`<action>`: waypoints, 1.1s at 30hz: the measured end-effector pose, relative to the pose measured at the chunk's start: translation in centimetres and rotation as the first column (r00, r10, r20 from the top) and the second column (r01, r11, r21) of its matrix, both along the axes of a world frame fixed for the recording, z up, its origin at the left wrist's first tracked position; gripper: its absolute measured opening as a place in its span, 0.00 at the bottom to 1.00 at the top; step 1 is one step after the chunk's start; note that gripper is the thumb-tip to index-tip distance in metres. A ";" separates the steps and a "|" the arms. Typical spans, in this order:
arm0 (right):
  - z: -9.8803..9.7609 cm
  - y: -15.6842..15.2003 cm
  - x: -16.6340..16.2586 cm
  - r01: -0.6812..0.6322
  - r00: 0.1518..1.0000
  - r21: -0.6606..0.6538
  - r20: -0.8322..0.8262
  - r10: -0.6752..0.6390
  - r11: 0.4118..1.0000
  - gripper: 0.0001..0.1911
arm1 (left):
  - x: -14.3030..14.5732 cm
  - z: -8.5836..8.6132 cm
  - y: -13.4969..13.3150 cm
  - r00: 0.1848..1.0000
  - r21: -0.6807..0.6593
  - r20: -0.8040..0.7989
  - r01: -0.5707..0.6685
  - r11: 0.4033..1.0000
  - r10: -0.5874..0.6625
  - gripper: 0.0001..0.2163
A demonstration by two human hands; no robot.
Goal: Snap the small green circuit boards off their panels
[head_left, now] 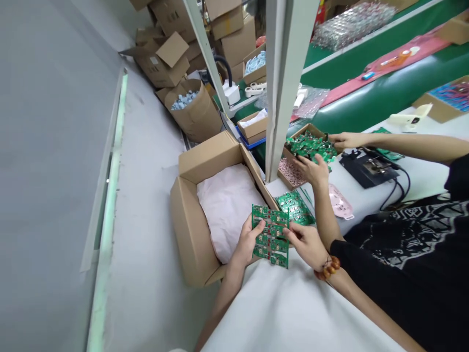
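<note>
Two bare hands on one circuit panel [271, 233], so the grip looks decent: the left hand [245, 243] is closed on its left edge, thumb flat over the front, and the right hand [307, 243] pinches the right edge. The panel's up in the air by the near corner of the carton [190, 215], just beside the panel stack [294, 206]. My worry is flex: if the hands twist unevenly, it could crack between its small boards. That left thumb might also stress a part if it presses hard. And a co-worker's arm [327, 215] is pretty close, so a bump could knock the panel loose.
</note>
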State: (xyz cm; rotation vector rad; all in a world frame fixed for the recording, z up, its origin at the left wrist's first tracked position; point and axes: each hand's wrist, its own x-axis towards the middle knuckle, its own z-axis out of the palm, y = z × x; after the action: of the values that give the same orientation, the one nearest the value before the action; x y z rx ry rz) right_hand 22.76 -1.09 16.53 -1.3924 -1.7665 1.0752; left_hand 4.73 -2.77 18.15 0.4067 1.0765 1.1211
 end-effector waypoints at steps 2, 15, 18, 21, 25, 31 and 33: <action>0.2 0.0 -0.1 -0.009 1.000 -0.033 0.006 0.010 0.999 0.27 | -0.1 -0.3 -0.2 1.000 0.008 0.004 -0.015 1.000 0.015 0.21; 2.1 -2.4 -1.4 0.016 0.996 0.070 0.090 -0.022 0.997 0.21 | 0.1 -0.2 -2.1 0.993 -0.091 0.059 -0.098 0.991 0.104 0.23; 1.7 -2.5 -1.2 -0.010 0.997 -0.050 0.070 0.013 0.999 0.18 | -0.3 -0.4 -2.5 0.982 -0.102 0.007 -0.188 0.977 0.189 0.21; 1.3 -2.7 -1.1 -0.069 0.996 -0.149 0.053 0.078 0.986 0.16 | -0.5 -0.6 -2.8 0.971 -0.118 -0.019 -0.237 0.964 0.236 0.21; 0.9 -2.8 -1.0 -0.140 0.982 -0.219 0.095 0.164 0.966 0.15 | -0.5 -0.7 -2.7 0.971 -0.142 0.003 -0.234 0.962 0.237 0.23; 0.8 -2.8 -0.5 -0.221 0.962 -0.228 0.108 0.250 0.948 0.21 | -0.5 -1.1 -2.8 0.975 -0.146 0.028 -0.216 0.966 0.222 0.24; 0.8 -3.0 -0.5 -0.215 0.963 -0.228 0.114 0.245 0.950 0.22 | -0.4 -1.4 -2.9 0.974 -0.162 0.040 -0.216 0.963 0.225 0.24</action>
State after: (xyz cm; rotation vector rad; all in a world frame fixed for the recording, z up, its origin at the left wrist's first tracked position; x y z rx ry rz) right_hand 22.27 -4.04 17.34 -1.4445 -2.0032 1.3544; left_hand 4.33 -5.67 16.71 0.1307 1.1702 1.2261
